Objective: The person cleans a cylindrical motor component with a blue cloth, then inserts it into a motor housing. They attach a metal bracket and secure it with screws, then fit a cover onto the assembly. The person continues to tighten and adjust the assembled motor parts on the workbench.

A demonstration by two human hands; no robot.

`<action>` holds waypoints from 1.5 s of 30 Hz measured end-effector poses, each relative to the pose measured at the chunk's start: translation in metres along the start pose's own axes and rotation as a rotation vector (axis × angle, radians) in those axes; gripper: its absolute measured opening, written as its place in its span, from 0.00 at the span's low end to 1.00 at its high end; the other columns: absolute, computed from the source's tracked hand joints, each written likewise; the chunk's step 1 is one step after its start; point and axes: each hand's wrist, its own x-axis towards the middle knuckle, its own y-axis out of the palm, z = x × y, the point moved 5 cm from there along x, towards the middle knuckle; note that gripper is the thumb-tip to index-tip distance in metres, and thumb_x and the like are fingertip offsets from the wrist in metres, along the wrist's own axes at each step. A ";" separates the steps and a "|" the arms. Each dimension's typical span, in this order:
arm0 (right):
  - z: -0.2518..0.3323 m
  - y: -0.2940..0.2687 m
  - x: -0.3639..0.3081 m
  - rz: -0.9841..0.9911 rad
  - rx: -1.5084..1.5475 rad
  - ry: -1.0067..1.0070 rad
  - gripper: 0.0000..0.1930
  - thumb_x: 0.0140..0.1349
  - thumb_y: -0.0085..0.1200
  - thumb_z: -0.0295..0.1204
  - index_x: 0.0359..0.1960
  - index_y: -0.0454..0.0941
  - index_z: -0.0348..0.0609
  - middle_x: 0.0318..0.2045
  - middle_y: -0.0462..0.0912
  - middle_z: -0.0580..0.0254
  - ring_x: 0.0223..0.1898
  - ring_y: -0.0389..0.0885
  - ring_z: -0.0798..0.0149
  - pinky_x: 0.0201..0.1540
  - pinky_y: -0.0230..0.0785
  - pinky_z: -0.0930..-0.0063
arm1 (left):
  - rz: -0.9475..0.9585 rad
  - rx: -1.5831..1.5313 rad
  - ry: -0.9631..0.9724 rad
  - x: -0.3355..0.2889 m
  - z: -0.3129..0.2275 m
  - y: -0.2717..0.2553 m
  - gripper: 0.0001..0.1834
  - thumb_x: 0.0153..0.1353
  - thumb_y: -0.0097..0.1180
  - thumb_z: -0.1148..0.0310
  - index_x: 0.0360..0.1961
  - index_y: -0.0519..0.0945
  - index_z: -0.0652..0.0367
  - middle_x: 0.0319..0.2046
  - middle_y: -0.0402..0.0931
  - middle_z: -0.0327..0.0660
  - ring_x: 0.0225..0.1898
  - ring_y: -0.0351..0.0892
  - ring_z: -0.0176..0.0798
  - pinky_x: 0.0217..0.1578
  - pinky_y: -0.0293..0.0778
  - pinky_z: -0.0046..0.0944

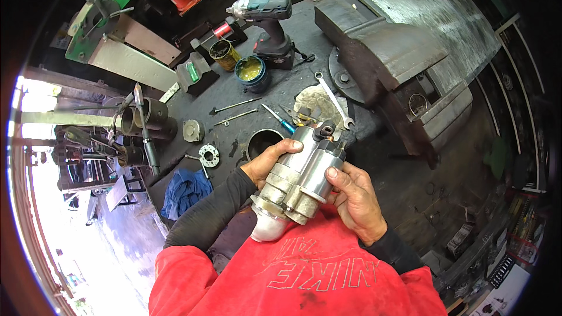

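Observation:
A silver starter motor [283, 180] with a smaller cylindrical solenoid [317, 174] on its side is held close in front of my chest, tilted with its rounded nose toward me. My left hand [268, 162] is wrapped round its left side, thumb on the upper casing. On the other side, my right hand [358, 202] presses its thumb against the solenoid, with its fingers partly hidden behind. Just beyond the motor lie a combination wrench [334, 100], a blue-handled screwdriver [287, 126] and a stained pale cloth [316, 103]. A hollow metal cylinder [260, 142] stands beside my left hand.
A large bench vise [404, 52] takes up the right of the dark workbench. At the back stand a cordless impact wrench [270, 23] and a blue tub of yellow grease [250, 71]. Leftward are a round metal part [208, 155], a blue rag [185, 193] and thin rods [236, 117].

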 end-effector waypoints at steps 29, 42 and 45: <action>0.007 0.031 0.038 0.150 -0.336 -0.130 0.19 0.70 0.63 0.40 0.51 0.79 0.35 0.38 0.82 0.67 0.37 0.75 0.79 0.38 0.69 0.82 | -0.237 0.218 0.443 -0.056 -0.027 -0.026 0.34 0.63 0.62 0.50 0.61 0.76 0.67 0.49 0.83 0.47 0.46 0.85 0.40 0.51 0.82 0.41; 0.025 0.057 0.058 0.244 -0.445 -0.284 0.22 0.65 0.70 0.32 0.55 0.76 0.33 0.44 0.84 0.62 0.44 0.81 0.73 0.46 0.77 0.77 | -0.350 0.496 0.791 -0.086 -0.066 0.001 0.34 0.56 0.71 0.53 0.58 0.76 0.65 0.45 0.80 0.39 0.46 0.79 0.34 0.50 0.76 0.37; 0.030 0.067 0.073 0.205 -0.574 -0.408 0.25 0.59 0.76 0.32 0.52 0.76 0.36 0.42 0.84 0.64 0.38 0.82 0.75 0.41 0.78 0.77 | -0.388 0.575 0.889 -0.089 -0.081 -0.001 0.38 0.51 0.75 0.54 0.57 0.75 0.65 0.45 0.80 0.40 0.46 0.79 0.34 0.52 0.76 0.38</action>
